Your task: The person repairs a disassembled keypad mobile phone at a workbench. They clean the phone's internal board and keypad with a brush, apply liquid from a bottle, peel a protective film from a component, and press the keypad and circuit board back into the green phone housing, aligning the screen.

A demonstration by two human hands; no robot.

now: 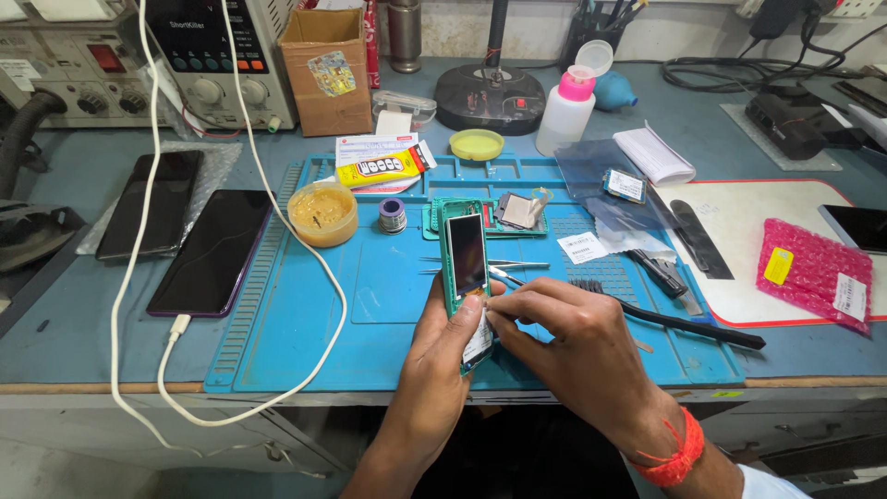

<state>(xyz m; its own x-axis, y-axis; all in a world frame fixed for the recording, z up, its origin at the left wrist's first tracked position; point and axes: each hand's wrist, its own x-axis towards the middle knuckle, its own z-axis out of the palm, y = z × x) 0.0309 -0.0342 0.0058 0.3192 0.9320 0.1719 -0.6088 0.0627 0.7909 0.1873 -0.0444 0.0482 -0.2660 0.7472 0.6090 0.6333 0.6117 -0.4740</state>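
Note:
My left hand (442,356) holds a small teal-framed phone (465,268) upright over the blue work mat (305,323), its dark screen facing me and my thumb on its lower edge. My right hand (564,337) pinches at the white lower part of the phone with its fingertips. A red thread band circles my right wrist. Tweezers (517,266) and a black brush (679,321) lie on the mat just beyond my hands. A teal phone shell (490,222) with a loose part rests further back.
Two dark phones (214,251) lie left of the mat, one on a white cable (139,305). A paste tub (321,212), solder spool (392,216), glue tube (383,168), cardboard box (326,69), white bottle (565,109) and pink bubble bag (813,273) surround the mat.

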